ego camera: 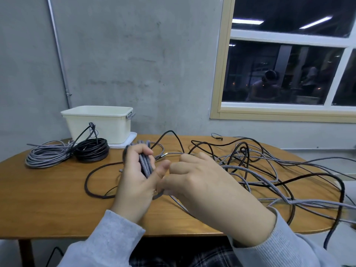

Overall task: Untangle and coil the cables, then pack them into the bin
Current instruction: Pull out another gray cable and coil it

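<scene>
A wooden bench (pixel 57 199) fills the lower view, set against a grey wall. Most of its right half is covered by a loose tangle (pixel 269 170) of grey braided and dark cables, some of it trailing over the far right edge; this is judged to be the bulk of the work left. At the back left a cream bin (pixel 100 122) is seen standing on a white lid or tray; its inside is hidden, so whether anything is packed cannot be told. In front of the bin two finished coils are laid side by side, touching: a grey coil (pixel 46 156) and a smaller black coil (pixel 91 152). Neither is yet in the bin.

In the middle, a third coil is judged to be under way. Several turns of a grey braided cable (pixel 145 164) are gripped in the left hand (pixel 134 180), fingers curled round the bundle. The right hand (pixel 202 182) is held just beside it; the same cable runs beneath it, but whether its fingers are clamped on the cable cannot be told.
</scene>
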A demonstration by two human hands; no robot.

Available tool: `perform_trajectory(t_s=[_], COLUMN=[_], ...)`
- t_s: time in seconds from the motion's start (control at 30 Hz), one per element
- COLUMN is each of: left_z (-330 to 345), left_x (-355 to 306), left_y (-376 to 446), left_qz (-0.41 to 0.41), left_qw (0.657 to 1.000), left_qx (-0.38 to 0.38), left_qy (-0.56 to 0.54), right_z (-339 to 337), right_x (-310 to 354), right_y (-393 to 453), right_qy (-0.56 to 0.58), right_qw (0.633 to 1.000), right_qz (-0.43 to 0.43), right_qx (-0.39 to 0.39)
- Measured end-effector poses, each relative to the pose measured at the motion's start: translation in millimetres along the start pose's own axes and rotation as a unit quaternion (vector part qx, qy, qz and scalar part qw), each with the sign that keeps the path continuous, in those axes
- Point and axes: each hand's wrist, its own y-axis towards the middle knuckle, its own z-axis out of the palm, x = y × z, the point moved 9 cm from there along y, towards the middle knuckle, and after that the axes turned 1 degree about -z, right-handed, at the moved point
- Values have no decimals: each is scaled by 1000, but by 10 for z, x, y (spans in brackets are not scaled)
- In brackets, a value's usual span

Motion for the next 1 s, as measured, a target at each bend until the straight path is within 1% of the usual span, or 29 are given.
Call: perform_trajectory(t_s=[0.1,0.23,0.33,0.43,0.57,0.63,0.7,0.8,0.9,1.0], left_z=[27,118,209,302,406,431,465,492,476,454], left_x=[33,-95,-122,-40,31,53,69,54,12,-21], left_y=[-14,-53,-95,-144,-191,-207,-241,-275,-269,-249], left_qz=[-34,-23,-19,-52,-85,-112,-142,-160,-160,-155], left_qw=[999,996,993,985,974,968,959,950,948,952], left_qx=[26,60,112,161,209,220,232,240,228,214], left_qy=[-32,-62,-42,-22,-28,-50,-80,-117,-155,-156], right_z=[-90,-156,-185,-174,-87,-70,-71,-49,29,102], right_x=[-39,-201,-290,-389,-532,-587,-623,-723,-820,-813], right_y=[19,-1,-13,-20,-49,-81,-115,-161,-199,-211], right_qy=[31,73,93,101,128,123,80,25,35,54], right_qw=[999,993,988,983,980,980,982,980,974,970], right_qz=[17,77,105,135,139,139,145,171,205,223], right_qx=[-32,-51,-67,-78,-67,-76,-91,-99,-85,-77])
